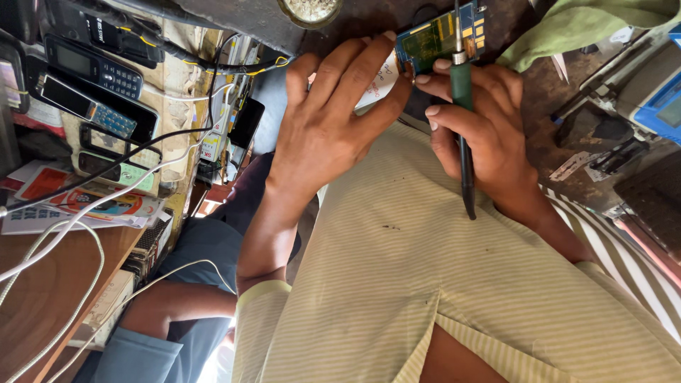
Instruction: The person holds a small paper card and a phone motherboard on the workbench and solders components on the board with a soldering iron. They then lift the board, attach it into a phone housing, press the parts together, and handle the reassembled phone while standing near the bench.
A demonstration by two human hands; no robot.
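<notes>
Head view: circuit board (441, 34) between left hand (333, 113) and right hand (482, 120)

Dark phone screens (96, 106), perhaps colourful packets (106, 204)

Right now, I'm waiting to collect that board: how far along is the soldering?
Done: the circuit board lies bare on the bench. In hand: the left hand steadies its edge, and the right hand holds the soldering iron with its tip at the board. Left: no casing is around it yet; the joints are too small to judge.
</notes>
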